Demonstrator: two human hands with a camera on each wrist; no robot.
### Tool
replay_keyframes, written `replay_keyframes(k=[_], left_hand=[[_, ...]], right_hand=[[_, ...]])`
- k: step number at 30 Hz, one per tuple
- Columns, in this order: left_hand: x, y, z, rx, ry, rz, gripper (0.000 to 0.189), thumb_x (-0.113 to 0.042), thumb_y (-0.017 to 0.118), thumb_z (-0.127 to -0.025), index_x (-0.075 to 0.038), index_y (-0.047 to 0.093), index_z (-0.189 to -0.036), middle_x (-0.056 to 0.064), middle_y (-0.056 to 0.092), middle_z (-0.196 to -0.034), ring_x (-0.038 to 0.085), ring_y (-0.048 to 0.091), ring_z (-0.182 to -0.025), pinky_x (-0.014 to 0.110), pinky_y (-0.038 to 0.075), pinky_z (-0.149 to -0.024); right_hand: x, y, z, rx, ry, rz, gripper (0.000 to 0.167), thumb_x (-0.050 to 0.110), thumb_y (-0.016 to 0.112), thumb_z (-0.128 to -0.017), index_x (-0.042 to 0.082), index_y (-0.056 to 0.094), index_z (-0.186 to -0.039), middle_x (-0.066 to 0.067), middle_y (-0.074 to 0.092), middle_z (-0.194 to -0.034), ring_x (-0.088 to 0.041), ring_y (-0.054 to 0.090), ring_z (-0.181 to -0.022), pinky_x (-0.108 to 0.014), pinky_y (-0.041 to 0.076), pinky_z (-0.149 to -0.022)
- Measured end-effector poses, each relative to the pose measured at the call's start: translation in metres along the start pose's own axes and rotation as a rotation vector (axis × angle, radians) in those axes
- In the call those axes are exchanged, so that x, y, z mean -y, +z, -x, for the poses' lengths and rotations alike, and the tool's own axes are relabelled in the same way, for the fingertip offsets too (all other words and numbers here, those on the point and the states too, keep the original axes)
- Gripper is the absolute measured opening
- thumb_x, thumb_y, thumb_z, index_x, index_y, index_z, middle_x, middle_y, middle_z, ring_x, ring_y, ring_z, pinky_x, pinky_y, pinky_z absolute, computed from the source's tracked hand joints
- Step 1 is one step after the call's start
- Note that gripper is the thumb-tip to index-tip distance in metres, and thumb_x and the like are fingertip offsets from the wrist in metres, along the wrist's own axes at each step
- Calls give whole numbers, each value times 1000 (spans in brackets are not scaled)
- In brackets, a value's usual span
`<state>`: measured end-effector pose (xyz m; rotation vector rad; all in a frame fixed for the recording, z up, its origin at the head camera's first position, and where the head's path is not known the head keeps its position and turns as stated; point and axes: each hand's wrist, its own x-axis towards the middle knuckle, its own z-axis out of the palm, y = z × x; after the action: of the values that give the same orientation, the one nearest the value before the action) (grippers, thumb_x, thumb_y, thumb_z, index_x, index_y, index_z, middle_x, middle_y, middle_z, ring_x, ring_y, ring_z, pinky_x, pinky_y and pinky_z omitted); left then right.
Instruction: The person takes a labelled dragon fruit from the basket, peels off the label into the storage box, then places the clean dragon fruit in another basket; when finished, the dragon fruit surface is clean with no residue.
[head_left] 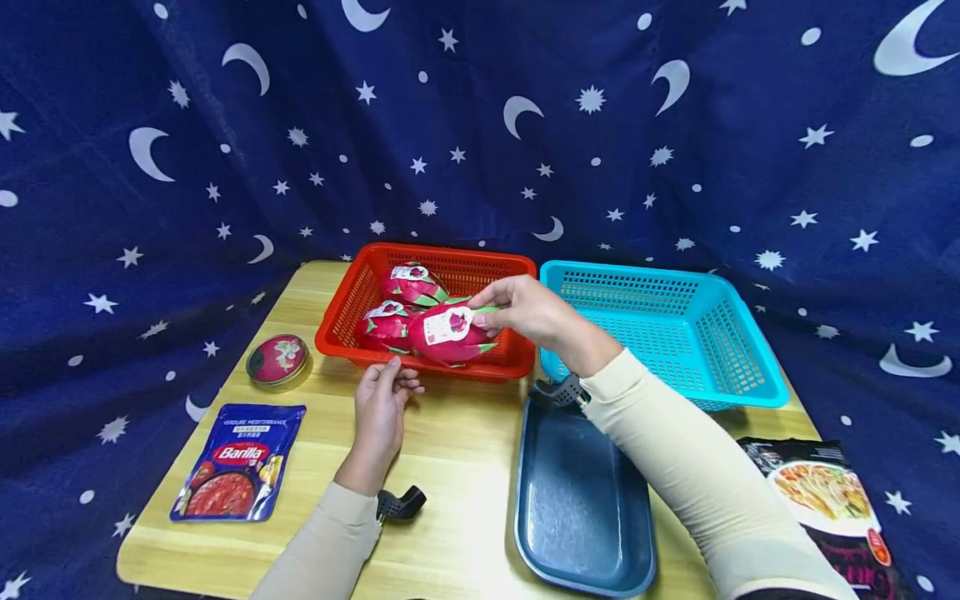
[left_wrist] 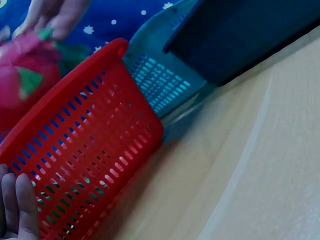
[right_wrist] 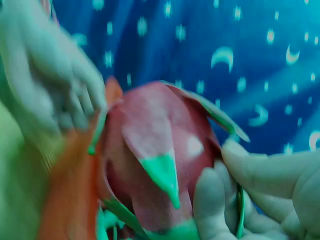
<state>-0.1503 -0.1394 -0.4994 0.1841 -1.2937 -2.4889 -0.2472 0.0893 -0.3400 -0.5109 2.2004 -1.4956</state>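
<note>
My right hand (head_left: 528,312) pinches a pink dragon fruit (head_left: 457,348) with green leaf tips and a white label, at the right of two others. In the right wrist view thumb and fingers are on the leafy end of this dragon fruit (right_wrist: 160,130). Behind and left of it, another dragon fruit (head_left: 412,287) and a third dragon fruit (head_left: 378,333) lie in the red basket (head_left: 341,321). My left hand (head_left: 382,408) is at the basket's front wall, fingers loosely bent, holding nothing; its fingers (left_wrist: 25,205) appear beside the red mesh.
A turquoise basket (head_left: 750,333) stands right of the red one. Nearer is a dark blue tray (head_left: 577,500), partly under my right forearm. A round tin (head_left: 277,362) and a Barilla sauce pouch (head_left: 240,462) lie left. At the right edge lies a black food packet (head_left: 825,500).
</note>
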Motion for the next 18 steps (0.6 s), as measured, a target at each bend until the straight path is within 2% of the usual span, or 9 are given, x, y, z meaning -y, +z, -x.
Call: replay_keyframes(k=[3,5,9,13,18], left_hand=[[0,-1,-1,-12,-3,-10,20,-6,56,-110,-3,56,-90,12,69,-83,20,64,-70,33,59,-68],[-1,-2,0,-30,-20,-21,21,-7,56,-110,-3,59,-89,9,68,-81,15,60,-63,27,55,-61],[-2,-5,-1,-45,-52,-18,19,-12,62,-108,-2,62,-91,8,70,-82,11,62,-62,20,54,-57],[-2,-11,-4,19,-80,-8,19,-15,64,-108,-1,62,-95,15,73,-88,19,70,-74,29,61,-70],[-4,-22,-6,107,-102,-54,17,-16,61,-109,-2,62,-100,14,72,-92,22,68,-79,36,62,-77]], right_hand=[[-1,15,23,-12,-10,-59,25,-1,77,-95,-4,73,-120,-14,76,-101,-26,73,-85,-42,59,-88],[-2,26,39,-11,-35,-101,25,-3,76,-94,-6,72,-119,-15,76,-101,-24,73,-85,-37,60,-82],[-11,44,63,40,-61,-170,24,-5,75,-94,-9,71,-118,-17,76,-101,-21,72,-85,-33,61,-76],[-27,63,75,82,-23,-158,21,-2,74,-96,-7,72,-116,-15,75,-103,-20,72,-86,-33,60,-78],[-40,84,80,95,-17,-56,15,-2,74,-96,-3,73,-111,-9,74,-102,-18,72,-83,-30,60,-75]])
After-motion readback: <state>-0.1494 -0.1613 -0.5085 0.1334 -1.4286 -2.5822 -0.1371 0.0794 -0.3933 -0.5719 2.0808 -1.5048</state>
